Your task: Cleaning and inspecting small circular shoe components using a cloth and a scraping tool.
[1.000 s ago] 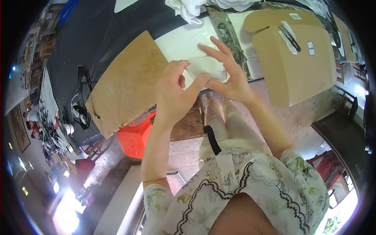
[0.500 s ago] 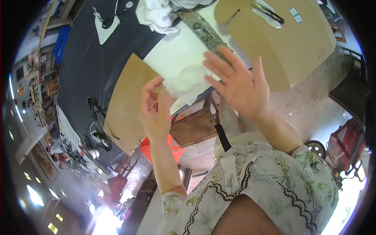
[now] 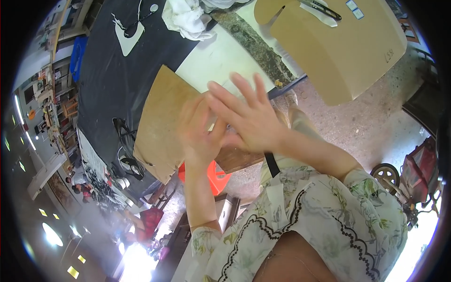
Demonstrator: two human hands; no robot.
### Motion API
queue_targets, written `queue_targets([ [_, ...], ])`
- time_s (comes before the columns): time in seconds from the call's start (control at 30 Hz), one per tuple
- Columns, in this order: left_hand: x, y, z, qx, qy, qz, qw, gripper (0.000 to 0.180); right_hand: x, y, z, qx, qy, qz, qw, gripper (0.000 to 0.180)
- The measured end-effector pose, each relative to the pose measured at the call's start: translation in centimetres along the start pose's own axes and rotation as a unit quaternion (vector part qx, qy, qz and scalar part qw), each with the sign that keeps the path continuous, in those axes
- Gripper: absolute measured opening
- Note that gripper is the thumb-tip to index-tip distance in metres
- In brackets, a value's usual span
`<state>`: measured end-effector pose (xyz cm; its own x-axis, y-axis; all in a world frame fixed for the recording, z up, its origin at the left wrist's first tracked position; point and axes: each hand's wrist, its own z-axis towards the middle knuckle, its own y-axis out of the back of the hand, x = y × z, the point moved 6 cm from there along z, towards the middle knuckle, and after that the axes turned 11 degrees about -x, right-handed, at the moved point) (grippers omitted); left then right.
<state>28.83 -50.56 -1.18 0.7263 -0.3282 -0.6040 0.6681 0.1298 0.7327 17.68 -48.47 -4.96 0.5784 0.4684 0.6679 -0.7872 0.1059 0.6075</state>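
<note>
Both of my hands meet in front of me, over the table's near edge. My right hand (image 3: 251,115) has its fingers spread, with the thumb reaching toward the left hand. Beside and partly behind it, my left hand (image 3: 199,127) is smeared by motion, so its grip does not show. A small pale patch appears between the hands, too blurred to name. Behind them lie a brown card pattern piece (image 3: 162,108) and a pale white sheet (image 3: 221,58) on the dark table cover (image 3: 108,84).
A crumpled white cloth (image 3: 185,19) lies at the back. To the right is a large brown card sheet (image 3: 329,61) bearing black-handled thread snips (image 3: 324,9). A black cable bundle (image 3: 124,141) sits at left. Below the hands are a wooden stool (image 3: 239,160) and a red plastic stool (image 3: 213,178).
My hands have come together, the right one moving left and down. The thin white piece seen between them earlier no longer shows. My view has shifted slightly.
</note>
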Motion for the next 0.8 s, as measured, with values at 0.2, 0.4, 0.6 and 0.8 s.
queue_targets([
  [0.2, 1.1, 0.4, 0.2, -0.018, -0.021, -0.016, 0.999, 0.036, -1.3, -2.8, -1.6, -0.091, 0.054, -0.061, 0.992, 0.069],
  [0.4, 1.8, 0.9, 0.0, -0.027, 0.01, -0.007, 1.0, 0.038, -3.2, -1.7, -6.0, -0.034, 0.02, -0.103, 0.994, 0.064],
  [0.6, 0.8, 0.7, -0.2, -0.04, -0.036, 0.01, 0.999, 0.041, -4.3, 2.6, -1.1, -0.129, -0.176, 0.089, 0.972, 0.034],
  [0.8, 0.1, 0.4, -0.3, -0.029, -0.027, -0.003, 0.999, 0.046, -5.8, 0.9, 1.5, -0.1, -0.187, 0.244, 0.946, 0.013],
])
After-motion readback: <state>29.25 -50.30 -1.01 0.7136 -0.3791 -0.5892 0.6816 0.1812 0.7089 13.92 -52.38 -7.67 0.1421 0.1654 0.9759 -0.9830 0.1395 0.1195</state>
